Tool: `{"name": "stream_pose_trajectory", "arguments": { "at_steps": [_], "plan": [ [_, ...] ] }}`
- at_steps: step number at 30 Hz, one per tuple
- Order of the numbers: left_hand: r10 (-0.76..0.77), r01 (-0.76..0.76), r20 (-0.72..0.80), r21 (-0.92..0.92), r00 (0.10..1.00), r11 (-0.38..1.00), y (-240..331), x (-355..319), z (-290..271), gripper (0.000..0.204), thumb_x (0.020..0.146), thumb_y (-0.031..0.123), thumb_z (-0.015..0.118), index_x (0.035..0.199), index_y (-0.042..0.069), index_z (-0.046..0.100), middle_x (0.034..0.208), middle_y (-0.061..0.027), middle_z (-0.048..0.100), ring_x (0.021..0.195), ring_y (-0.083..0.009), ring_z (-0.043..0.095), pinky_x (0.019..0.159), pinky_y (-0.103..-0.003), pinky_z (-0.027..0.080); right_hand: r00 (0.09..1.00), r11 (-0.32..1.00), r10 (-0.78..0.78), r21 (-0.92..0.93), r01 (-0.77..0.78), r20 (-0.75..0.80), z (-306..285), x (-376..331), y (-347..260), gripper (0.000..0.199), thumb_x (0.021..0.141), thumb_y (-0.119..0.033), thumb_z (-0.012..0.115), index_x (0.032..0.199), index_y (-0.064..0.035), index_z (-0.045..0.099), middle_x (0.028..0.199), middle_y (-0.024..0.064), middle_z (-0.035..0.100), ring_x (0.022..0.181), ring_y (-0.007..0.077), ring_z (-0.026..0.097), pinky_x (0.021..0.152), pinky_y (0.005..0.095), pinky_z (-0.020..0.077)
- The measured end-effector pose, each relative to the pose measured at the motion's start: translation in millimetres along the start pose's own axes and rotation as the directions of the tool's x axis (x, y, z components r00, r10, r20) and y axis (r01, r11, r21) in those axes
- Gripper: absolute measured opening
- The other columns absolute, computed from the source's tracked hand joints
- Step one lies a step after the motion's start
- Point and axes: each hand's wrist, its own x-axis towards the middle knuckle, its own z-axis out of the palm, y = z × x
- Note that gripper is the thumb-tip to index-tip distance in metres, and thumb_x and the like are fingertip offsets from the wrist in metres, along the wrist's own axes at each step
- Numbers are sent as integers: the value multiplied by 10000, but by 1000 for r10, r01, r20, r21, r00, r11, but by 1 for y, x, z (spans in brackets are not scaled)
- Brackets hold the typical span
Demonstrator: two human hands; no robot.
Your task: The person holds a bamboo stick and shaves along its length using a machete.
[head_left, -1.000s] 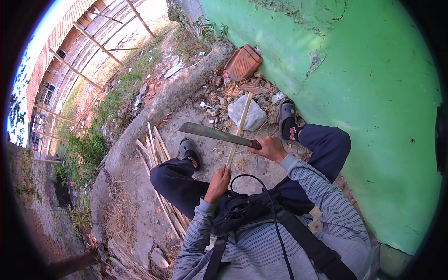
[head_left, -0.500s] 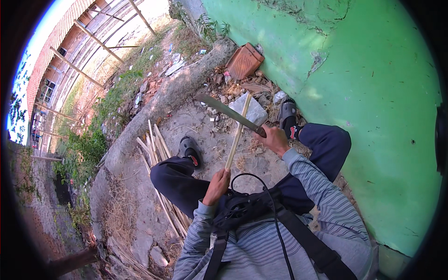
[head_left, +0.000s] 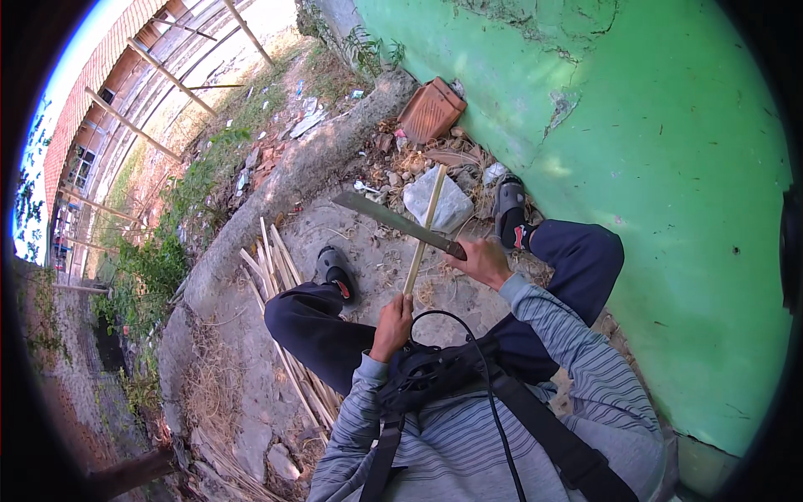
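One pale, thin bamboo stick (head_left: 424, 230) stands near the middle of the frame, and your left hand (head_left: 394, 325) is curled tight around its lower end, holding it nearly upright with the top leaning slightly toward the upper right. One long machete with a dull grey blade (head_left: 393, 220) crosses the stick just above its midpoint; the blade runs from the upper left down to the dark handle, which your right hand (head_left: 479, 261) wraps in a closed fist. The blade edge meets the stick, though you cannot tell how deep it sits.

Two black sandals show: one (head_left: 333, 268) left of the stick, one (head_left: 508, 205) to its upper right, near the green painted wall (head_left: 669, 167). One crumpled white bag (head_left: 439, 205) lies on the ground behind the stick's top. One reddish ridged brick (head_left: 431, 109) leans at the wall's foot, upper centre. A bundle of many split bamboo strips (head_left: 276, 276), too many to count, lies on the bare concrete ground (head_left: 251, 402) at centre left, running toward the lower middle.
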Motion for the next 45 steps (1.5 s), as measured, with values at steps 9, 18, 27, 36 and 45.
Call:
{"name": "stream_pose_trajectory", "arguments": {
  "at_steps": [9,18,27,36,45],
  "plan": [
    [10,-10,5,-31,1000,999,1,-9,-1,381,1114,292,476,936,-34,560,762,-249,540,705,-441,540,660,-523,403,999,1000,-12,22,13,-47,-1,13,16,534,933,-614,677,909,-81,646,667,156,682,651,365,722,578,497,554],
    [-179,204,138,-196,974,959,3,0,-10,430,1120,304,465,868,-35,545,678,-134,507,622,-261,473,602,-430,374,978,980,-185,90,176,100,-8,-11,-1,523,938,-590,679,977,-69,651,733,171,699,690,393,720,633,507,557],
    [-254,313,232,-271,939,910,6,-5,-13,442,1129,344,452,890,-20,522,706,-71,437,648,-163,394,596,-379,351,996,971,25,235,-44,85,-14,2,-1,486,895,-545,732,873,-63,674,682,169,673,681,406,709,619,514,543],
    [-198,229,167,-192,966,954,9,0,-11,442,1138,340,428,913,-30,517,716,-76,435,664,-194,424,613,-391,371,998,992,-1,123,-6,63,2,1,2,184,803,-258,717,946,-148,756,734,182,704,721,410,722,668,524,572],
    [178,-179,38,33,983,983,-15,-6,-1,290,1113,194,445,968,-33,555,811,-163,567,724,-336,541,658,-453,411,993,996,-48,86,39,109,5,-6,-3,208,764,-276,731,921,-145,766,739,179,713,713,401,725,656,513,578]
  ]
}}
